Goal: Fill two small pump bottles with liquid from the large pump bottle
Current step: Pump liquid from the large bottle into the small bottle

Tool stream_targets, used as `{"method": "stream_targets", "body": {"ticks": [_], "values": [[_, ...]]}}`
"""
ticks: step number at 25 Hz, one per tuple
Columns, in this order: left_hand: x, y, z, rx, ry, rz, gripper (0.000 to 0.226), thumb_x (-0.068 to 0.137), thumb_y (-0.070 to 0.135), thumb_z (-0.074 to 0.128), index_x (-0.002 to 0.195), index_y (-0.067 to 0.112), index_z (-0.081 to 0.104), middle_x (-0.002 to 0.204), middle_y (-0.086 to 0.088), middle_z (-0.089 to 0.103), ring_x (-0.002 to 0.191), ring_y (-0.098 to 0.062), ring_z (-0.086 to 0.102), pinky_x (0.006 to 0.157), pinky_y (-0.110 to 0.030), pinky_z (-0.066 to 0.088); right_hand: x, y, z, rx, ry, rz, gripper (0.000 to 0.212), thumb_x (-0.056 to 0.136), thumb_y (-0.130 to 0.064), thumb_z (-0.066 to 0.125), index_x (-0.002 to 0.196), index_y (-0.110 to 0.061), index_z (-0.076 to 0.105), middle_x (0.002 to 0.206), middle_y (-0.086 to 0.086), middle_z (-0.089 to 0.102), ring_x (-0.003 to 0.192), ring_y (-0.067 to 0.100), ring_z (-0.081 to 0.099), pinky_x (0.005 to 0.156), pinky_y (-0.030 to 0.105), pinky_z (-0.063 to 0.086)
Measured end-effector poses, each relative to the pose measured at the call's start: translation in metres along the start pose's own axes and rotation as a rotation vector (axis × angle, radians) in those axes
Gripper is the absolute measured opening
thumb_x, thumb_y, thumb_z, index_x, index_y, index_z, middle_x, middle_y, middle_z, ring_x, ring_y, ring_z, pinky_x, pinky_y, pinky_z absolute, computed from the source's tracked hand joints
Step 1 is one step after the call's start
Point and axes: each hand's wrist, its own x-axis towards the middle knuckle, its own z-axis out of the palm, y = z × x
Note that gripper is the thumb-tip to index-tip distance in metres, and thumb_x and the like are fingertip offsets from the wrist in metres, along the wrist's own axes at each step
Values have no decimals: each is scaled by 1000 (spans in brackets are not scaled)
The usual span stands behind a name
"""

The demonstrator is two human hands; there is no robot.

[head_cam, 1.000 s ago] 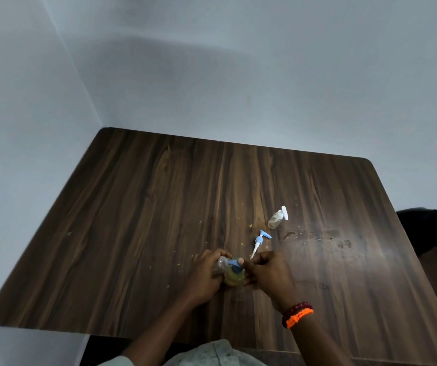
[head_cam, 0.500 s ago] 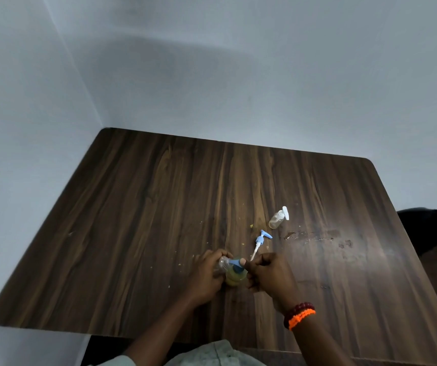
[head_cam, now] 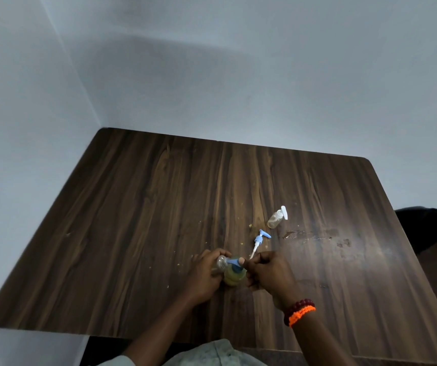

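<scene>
The large pump bottle (head_cam: 235, 276), holding yellowish liquid under a blue pump head, stands near the table's front edge between my hands. My right hand (head_cam: 270, 273) grips it, thumb on the blue pump head. My left hand (head_cam: 205, 273) holds a small clear bottle (head_cam: 36, 262) tilted with its mouth at the blue nozzle. A loose blue pump with a white tube (head_cam: 259, 241) lies just beyond my hands. The second small bottle (head_cam: 276, 219), with a white pump, lies on its side farther back right.
A dark wooden table (head_cam: 146, 207) sits in a corner of pale walls. A wet smear (head_cam: 315, 237) and crumbs mark the tabletop right of the bottles. A dark object (head_cam: 423, 225) sits beyond the right edge.
My hands and both bottles have stayed almost in place. The right thumb shifts slightly on the pump head.
</scene>
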Motion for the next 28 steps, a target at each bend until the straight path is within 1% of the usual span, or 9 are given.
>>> {"method": "stream_targets", "body": {"ticks": [2,6,10,13,16,19,23,25,28], "values": [[-1,2,-1,-6,-8,4,40,85,16,65,116,41,64,117,9,63,116,-19,60,97,-49,56,0,-1,-3,11,-4,5,25,89,-21,80,78,0,73,61,10,72,54,23,70,60,39,62],[0,4,-4,-13,3,5,38,82,23,62,115,41,63,117,9,63,115,-19,61,97,-49,57,0,-5,-6,29,-13,10,25,90,-17,80,82,6,72,60,11,71,52,22,68,53,33,60],[-1,4,-5,26,-10,-6,44,87,9,65,119,39,64,121,8,62,119,-20,57,100,-49,54,0,-1,0,2,22,-24,28,89,-21,80,75,1,72,61,13,71,52,25,68,58,39,61],[0,1,-3,47,-8,12,44,86,10,67,118,40,64,118,10,63,115,-19,59,100,-48,53,-1,3,0,-32,12,-51,27,90,-24,79,77,-1,72,64,14,73,55,27,70,61,43,63],[3,4,-3,41,24,28,40,87,8,69,117,35,67,117,6,65,112,-18,60,100,-46,52,1,0,-5,-7,6,-49,29,91,-21,79,82,5,72,68,20,73,56,27,68,57,39,61],[3,4,-5,43,16,23,39,88,7,67,119,31,68,119,4,63,115,-20,57,100,-44,53,1,1,-4,16,2,-37,29,90,-22,80,79,4,72,62,13,71,55,27,67,56,37,59],[0,-1,-4,42,-34,0,40,91,6,66,121,32,66,123,4,61,121,-20,54,102,-47,53,-1,8,2,-13,31,-53,29,89,-27,80,75,-2,72,63,13,73,54,25,68,61,42,61],[1,0,-4,24,-29,14,37,90,8,67,118,33,66,121,5,63,118,-20,57,101,-49,54,-2,8,1,-1,22,-51,28,90,-26,79,77,-2,72,64,14,73,56,26,68,60,40,61],[3,4,-6,32,-16,25,38,88,6,67,116,30,68,117,3,64,113,-18,60,100,-49,54,-1,2,-4,20,-2,-39,27,91,-23,79,76,-1,71,61,11,71,56,27,68,55,35,58]]}}
